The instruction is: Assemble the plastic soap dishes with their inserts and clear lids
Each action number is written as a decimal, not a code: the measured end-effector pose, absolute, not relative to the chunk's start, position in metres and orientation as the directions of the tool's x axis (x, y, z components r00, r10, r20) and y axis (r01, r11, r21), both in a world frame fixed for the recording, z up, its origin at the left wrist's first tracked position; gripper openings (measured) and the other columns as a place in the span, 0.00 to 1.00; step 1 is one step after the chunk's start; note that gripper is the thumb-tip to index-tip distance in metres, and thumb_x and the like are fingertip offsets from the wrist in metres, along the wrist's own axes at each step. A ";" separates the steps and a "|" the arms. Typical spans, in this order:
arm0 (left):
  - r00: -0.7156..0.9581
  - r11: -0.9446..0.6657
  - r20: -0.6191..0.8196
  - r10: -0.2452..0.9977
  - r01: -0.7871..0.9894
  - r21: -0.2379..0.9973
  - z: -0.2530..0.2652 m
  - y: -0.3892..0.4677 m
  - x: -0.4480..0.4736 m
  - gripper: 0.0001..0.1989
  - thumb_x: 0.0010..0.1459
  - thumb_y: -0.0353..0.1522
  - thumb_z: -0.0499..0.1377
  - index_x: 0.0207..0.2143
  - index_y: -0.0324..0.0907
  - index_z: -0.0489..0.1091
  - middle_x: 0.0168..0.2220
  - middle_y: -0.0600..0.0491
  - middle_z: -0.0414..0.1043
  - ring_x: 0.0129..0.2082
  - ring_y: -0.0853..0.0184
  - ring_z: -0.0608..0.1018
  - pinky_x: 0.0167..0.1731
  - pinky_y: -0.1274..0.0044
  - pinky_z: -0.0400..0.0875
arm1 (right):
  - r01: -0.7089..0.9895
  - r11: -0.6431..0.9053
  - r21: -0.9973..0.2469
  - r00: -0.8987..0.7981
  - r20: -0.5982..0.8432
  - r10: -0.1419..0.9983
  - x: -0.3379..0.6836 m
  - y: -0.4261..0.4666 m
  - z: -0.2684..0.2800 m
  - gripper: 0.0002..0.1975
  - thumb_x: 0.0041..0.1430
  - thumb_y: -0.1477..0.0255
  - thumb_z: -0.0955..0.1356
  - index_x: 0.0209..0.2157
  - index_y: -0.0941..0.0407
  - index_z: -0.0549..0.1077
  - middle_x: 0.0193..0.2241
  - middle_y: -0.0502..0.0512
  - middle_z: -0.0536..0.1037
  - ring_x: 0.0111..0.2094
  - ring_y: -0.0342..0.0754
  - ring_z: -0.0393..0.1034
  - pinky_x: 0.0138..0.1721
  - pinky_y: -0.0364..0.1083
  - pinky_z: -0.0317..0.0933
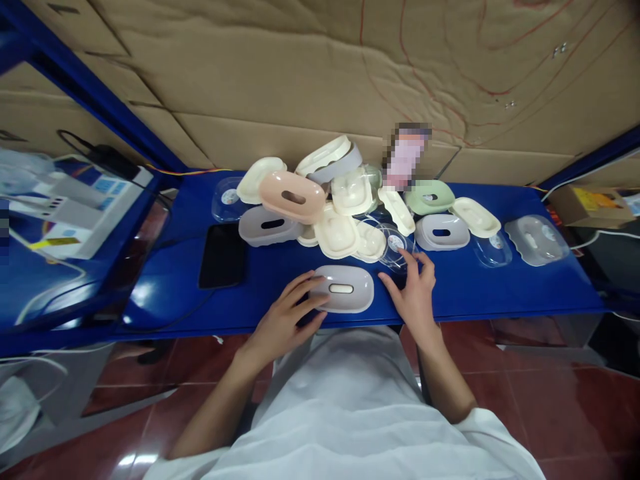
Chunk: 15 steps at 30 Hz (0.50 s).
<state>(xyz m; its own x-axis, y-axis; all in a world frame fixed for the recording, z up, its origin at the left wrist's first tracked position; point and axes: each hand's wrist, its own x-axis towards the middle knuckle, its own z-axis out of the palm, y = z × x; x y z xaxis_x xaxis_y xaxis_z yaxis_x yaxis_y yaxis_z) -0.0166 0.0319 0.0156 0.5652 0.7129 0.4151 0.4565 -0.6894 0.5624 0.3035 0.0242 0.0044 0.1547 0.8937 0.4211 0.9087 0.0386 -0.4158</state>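
Observation:
A light grey oval soap dish (357, 297) with a pale bar in its middle slot lies near the table's front edge. Around its left end my left hand (290, 313) is closed, thumb by the near rim and fingers over the top. My right hand (417, 293) is open, thumb and fingers apart, to the right of that dish. Its fingers reach a clear plastic cover (387, 243) with a round sticker, and nothing is gripped. Just beyond the hands lie cream trays (340, 233), a peach dish (313, 199) and another grey dish (443, 233).
The pile sits on a blue table (285, 260) against a cardboard wall (275, 80). A black phone (223, 257) lies left of it. A green dish (425, 200), a cream tray (477, 217) and a wrapped grey piece (535, 240) lie to the right. Boxes (95, 213) stand far left.

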 end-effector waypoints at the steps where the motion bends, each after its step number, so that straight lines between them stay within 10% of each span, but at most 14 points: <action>1: 0.565 -0.692 0.419 0.711 0.456 0.560 0.015 0.032 -0.016 0.15 0.71 0.27 0.64 0.58 0.46 0.77 0.67 0.45 0.73 0.75 0.53 0.68 0.72 0.56 0.72 | 0.900 0.035 -0.435 0.170 0.423 0.890 0.304 0.024 0.004 0.32 0.72 0.49 0.70 0.66 0.55 0.71 0.61 0.70 0.69 0.65 0.67 0.67 0.62 0.68 0.68; 7: 0.482 -0.669 0.466 0.741 0.482 0.566 0.009 0.029 -0.017 0.18 0.73 0.32 0.66 0.62 0.47 0.73 0.69 0.43 0.71 0.70 0.54 0.75 0.69 0.59 0.76 | 0.815 0.224 -0.534 0.144 0.561 0.815 0.307 0.020 0.013 0.17 0.73 0.59 0.73 0.55 0.53 0.74 0.54 0.63 0.76 0.65 0.60 0.72 0.63 0.63 0.73; 15: 0.457 -0.648 0.461 0.761 0.518 0.558 0.010 0.024 -0.017 0.30 0.72 0.35 0.67 0.72 0.54 0.64 0.67 0.43 0.71 0.65 0.54 0.79 0.64 0.60 0.82 | 0.713 0.527 -0.462 0.039 0.777 0.628 0.300 0.005 0.020 0.21 0.65 0.70 0.79 0.57 0.51 0.76 0.50 0.58 0.78 0.61 0.63 0.78 0.61 0.67 0.78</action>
